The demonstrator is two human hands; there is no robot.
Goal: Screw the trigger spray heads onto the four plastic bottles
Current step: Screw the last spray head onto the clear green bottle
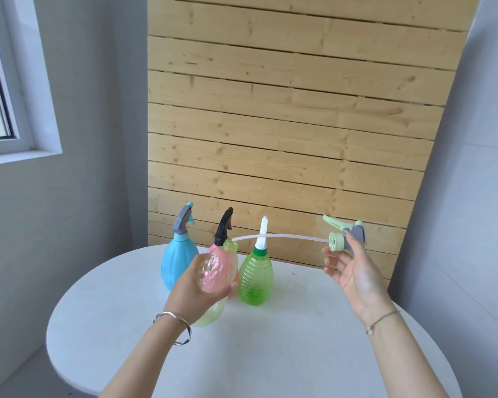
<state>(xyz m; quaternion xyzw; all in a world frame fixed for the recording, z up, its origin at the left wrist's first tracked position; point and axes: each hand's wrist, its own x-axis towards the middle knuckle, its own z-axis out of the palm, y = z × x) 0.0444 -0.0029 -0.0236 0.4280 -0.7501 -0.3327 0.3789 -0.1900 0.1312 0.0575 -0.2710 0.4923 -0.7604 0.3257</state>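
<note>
My left hand (197, 285) grips a clear pale-green bottle (213, 282), tilted above the table with its open neck pointing up and right. My right hand (354, 268) holds a pale-green and grey trigger spray head (345, 232) out to the right. Its long white dip tube (279, 237) reaches left, and the tube's tip sits at the bottle's mouth. Behind stand a blue bottle (176, 261) with a grey head, a pink bottle (214, 248) with a black head, partly hidden, and a green bottle (255, 278) with a white head.
The bottles stand near the far edge of a round white table (299, 340). A wooden slat panel (285, 124) rises close behind it. Grey walls flank it, with a window (0, 81) at the upper left.
</note>
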